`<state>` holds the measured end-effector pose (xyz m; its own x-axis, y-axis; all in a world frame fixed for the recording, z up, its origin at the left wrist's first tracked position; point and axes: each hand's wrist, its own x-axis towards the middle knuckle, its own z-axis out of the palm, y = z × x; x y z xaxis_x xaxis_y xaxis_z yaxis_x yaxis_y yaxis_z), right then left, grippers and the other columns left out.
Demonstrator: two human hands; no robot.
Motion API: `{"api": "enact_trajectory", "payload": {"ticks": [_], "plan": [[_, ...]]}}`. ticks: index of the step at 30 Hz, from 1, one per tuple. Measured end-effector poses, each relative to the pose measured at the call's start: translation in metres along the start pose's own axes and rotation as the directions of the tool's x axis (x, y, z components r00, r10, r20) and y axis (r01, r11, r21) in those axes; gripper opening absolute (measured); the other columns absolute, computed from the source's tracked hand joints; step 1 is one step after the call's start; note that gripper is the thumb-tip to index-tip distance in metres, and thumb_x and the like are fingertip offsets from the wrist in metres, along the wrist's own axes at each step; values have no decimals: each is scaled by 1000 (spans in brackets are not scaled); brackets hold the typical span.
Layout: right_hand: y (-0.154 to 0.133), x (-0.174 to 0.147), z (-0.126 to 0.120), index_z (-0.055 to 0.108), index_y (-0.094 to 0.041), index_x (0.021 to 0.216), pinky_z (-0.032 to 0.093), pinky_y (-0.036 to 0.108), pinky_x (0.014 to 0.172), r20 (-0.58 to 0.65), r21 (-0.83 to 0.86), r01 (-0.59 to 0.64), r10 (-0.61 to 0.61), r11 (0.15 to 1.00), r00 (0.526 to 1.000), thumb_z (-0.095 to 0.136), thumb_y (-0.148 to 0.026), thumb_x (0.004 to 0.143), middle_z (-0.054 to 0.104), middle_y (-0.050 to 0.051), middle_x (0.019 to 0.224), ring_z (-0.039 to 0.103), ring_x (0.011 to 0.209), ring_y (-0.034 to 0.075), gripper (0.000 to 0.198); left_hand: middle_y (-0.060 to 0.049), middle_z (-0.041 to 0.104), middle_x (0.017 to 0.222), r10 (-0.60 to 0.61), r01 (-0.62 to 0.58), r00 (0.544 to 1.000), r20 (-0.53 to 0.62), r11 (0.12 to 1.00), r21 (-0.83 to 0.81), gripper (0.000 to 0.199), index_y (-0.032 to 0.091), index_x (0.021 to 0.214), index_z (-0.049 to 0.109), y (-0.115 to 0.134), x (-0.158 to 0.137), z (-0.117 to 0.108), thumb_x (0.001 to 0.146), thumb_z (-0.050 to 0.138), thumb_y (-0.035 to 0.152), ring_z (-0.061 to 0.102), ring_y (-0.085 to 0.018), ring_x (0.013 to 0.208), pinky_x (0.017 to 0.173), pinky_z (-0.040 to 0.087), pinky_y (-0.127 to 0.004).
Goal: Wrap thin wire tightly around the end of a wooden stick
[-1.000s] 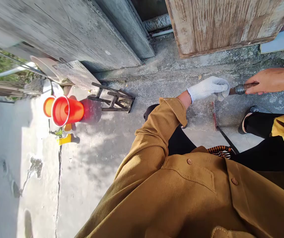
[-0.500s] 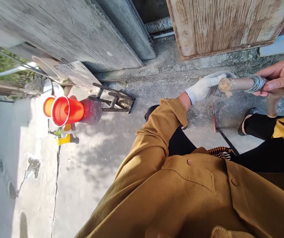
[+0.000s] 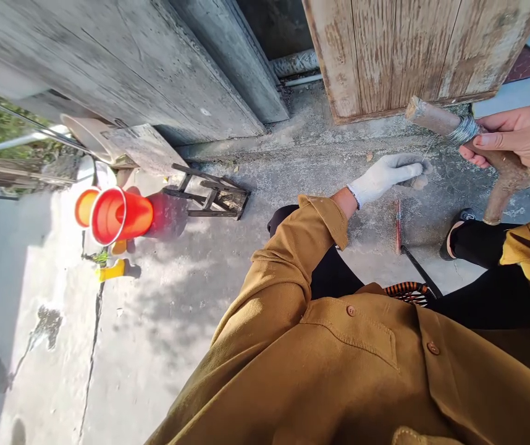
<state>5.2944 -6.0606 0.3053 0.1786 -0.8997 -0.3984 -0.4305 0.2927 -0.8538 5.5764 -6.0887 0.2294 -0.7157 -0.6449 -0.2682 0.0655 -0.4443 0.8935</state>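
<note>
A crooked wooden branch (image 3: 501, 162) is gripped by my bare right hand (image 3: 510, 141) at the right. Thin metal wire (image 3: 464, 130) is wound in several turns around it, right beside my fingertips. My left hand (image 3: 390, 175), in a white knit work glove with a dirty grey palm, is closed in a pinch below and left of the branch's cut end. A fine strand of the wire runs from the coil down to its fingertips.
A red-handled tool (image 3: 398, 225) lies on the concrete between my feet. A small dark wooden stool (image 3: 216, 194) stands to the left, with a red bucket (image 3: 123, 215) and yellow boots (image 3: 113, 271) beyond it. A weathered wooden door (image 3: 413, 55) stands ahead.
The branch has tilted, its cut end swinging upward. My left hand has drawn away from it, slightly down, and a taut wire strand now shows between them.
</note>
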Motion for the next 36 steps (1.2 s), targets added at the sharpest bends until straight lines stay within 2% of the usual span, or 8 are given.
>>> {"api": "enact_trajectory", "payload": {"ticks": [3,11,14,17,20,24,29,36], "plan": [[-5,0,4,75,-18,89,46,34,68,101,86,-9,1,996,995,85,-55,93,66,8,85,56,77,16,38,-3,79,88,-36,42,995,-94,997,61,28,11,109,81,-2,3,0,97,89,35,71,-9,81,88,59,-25],[-11,2,13,74,-18,92,46,32,69,143,114,-24,7,993,990,88,-57,92,67,8,90,55,81,16,42,-3,80,86,-45,48,979,-198,999,10,14,12,98,81,-3,3,0,97,86,25,70,-9,79,91,58,-27],[-12,3,19,72,-19,91,45,32,71,143,135,-32,12,990,990,89,-59,91,66,7,86,54,78,16,43,-3,80,84,-19,30,982,-189,998,58,7,11,91,78,-5,4,0,98,77,13,69,-8,75,86,57,-25],[-15,4,26,72,-19,88,44,34,73,143,184,-51,24,982,989,89,-53,91,67,8,88,53,78,16,38,0,74,74,15,6,985,-170,992,124,14,12,89,76,-6,3,2,99,68,7,66,-8,68,77,54,-25],[-17,5,28,73,-19,86,42,34,76,117,249,-45,16,967,993,84,-43,95,65,7,89,54,78,16,28,3,71,70,0,17,979,-204,996,85,14,13,109,78,-4,-1,3,105,65,16,64,-9,63,74,54,-26],[-18,6,23,69,-20,82,40,35,77,76,268,-21,1,963,997,77,-39,99,61,7,84,54,78,17,28,-1,82,86,-38,17,973,-227,996,-92,49,18,146,68,0,-7,3,98,79,24,77,-13,78,88,60,-30],[-16,9,21,70,-19,85,42,34,74,63,243,-44,29,969,998,83,-46,95,63,7,86,54,79,18,32,-5,82,90,-78,17,964,-254,972,-234,31,14,111,74,-4,-6,-1,90,90,32,79,-15,81,91,63,-33],[-19,9,26,73,-19,92,46,33,76,45,249,-82,73,965,996,85,-43,92,66,9,92,55,83,18,27,-1,77,85,49,-74,962,-270,994,-81,8,15,100,76,-7,-3,-4,95,78,21,72,-10,68,76,60,-29]]}}
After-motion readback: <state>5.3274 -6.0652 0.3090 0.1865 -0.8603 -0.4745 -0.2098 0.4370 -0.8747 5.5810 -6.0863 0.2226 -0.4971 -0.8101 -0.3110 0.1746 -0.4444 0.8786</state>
